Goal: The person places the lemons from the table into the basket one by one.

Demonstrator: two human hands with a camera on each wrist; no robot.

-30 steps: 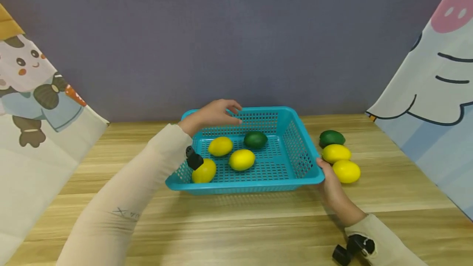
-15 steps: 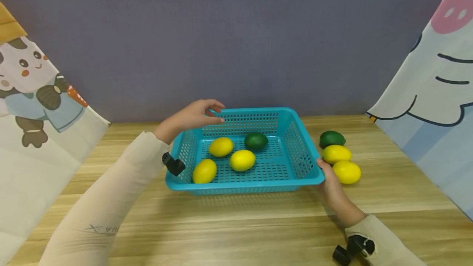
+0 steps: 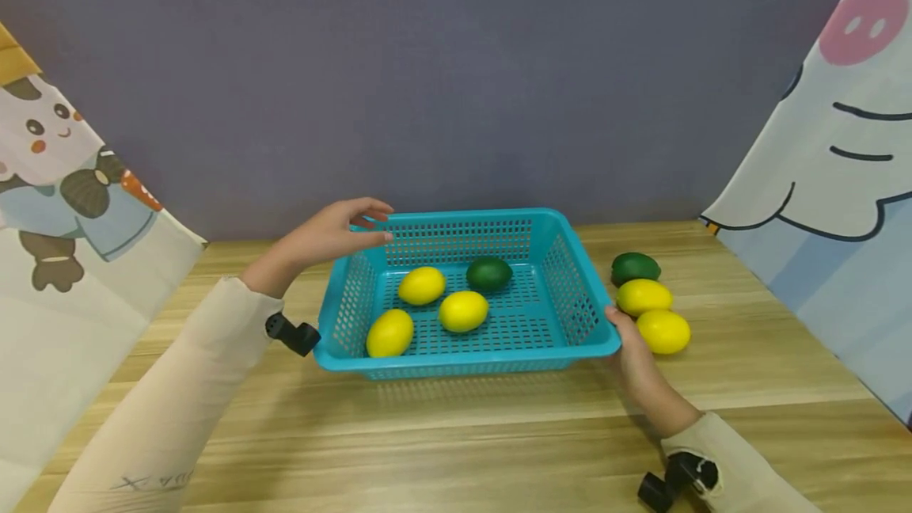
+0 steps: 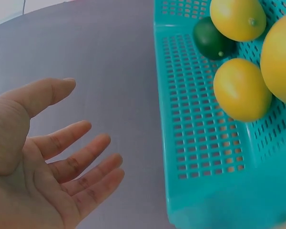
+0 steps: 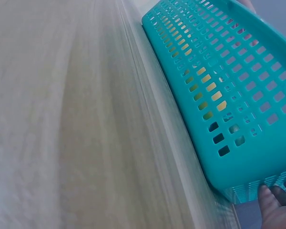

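A blue-green plastic basket with slotted walls stands on the table. Inside lie three yellow lemons and one dark green, lime-like fruit. My left hand hovers over the basket's back left corner, its fingers apart and holding nothing; in the left wrist view the hand shows an open palm beside the basket wall. At the front right corner my right hand grips the rim, thumb on top, with the other fingers mostly hidden; the right wrist view shows its fingertips against the basket's end wall.
To the right of the basket, two more lemons and another dark green fruit lie close together on the wooden table. A grey backdrop rises behind, with cartoon-printed cloths on both sides.
My left hand has moved left, from above the basket's middle to its back left corner. The right hand keeps its hold, and the fruit lie as before.
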